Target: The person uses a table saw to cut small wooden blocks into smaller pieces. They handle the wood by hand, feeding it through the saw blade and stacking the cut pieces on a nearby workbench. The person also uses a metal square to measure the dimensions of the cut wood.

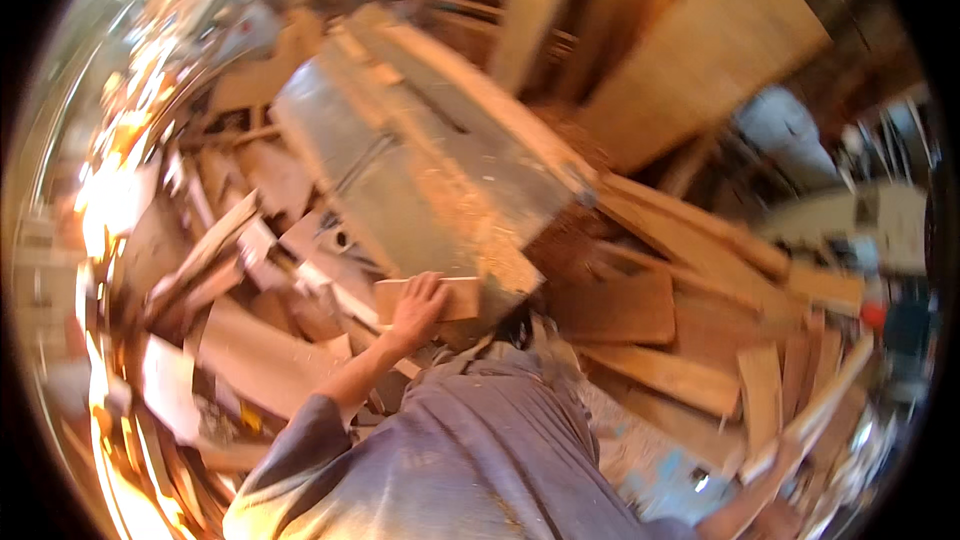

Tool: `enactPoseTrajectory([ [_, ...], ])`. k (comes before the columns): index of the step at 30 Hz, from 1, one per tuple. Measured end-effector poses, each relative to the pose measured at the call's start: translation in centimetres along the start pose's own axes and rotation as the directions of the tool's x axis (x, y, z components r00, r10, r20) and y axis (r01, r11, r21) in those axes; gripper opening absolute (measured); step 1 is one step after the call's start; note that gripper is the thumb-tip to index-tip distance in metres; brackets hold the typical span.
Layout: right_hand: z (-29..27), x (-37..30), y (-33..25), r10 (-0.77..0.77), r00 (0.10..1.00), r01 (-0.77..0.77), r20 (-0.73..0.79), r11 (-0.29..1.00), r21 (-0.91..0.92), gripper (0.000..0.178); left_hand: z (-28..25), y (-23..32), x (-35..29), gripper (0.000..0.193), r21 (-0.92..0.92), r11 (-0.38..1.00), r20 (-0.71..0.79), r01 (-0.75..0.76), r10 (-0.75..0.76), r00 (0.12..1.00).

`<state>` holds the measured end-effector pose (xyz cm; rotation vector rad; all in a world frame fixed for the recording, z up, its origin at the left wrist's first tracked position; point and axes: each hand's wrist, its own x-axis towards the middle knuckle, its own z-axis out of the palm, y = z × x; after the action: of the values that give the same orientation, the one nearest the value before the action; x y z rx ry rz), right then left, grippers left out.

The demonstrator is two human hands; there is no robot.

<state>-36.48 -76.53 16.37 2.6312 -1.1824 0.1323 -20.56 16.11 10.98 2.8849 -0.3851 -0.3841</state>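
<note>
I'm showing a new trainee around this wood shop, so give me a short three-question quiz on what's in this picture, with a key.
1. Open question: What is the left hand touching?
2. True or false: There is sawdust on the metal table.
3. Multiple choice: Where is the right hand?
a) on the metal table
b) at the lower right, by a pale wood strip
c) beside the left hand

Key:
1. A small wooden block at the table's near end.
2. True.
3. b; blur hides its exact grip.
</note>
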Motion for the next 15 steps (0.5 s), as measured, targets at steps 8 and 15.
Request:
enactPoseTrajectory([
  [8, -6.6, -6.3, -15.7, 0.069, 0.997, -0.082, 0.046, 0.744, 0.663, 0.055, 1.9, 1.2, -2.0, 0.06, 0.003, 0.997, -0.165, 0.078, -0.076, 0.983],
  [15, -12.4, -14.5, -38.5, -0.202, 0.905, -0.354, 0.374, 0.128, 0.926, 0.062, 0.7, 1.8, -1.9, 0.056, -0.025, 0.995, -0.154, 0.099, -0.101, 0.983],
])
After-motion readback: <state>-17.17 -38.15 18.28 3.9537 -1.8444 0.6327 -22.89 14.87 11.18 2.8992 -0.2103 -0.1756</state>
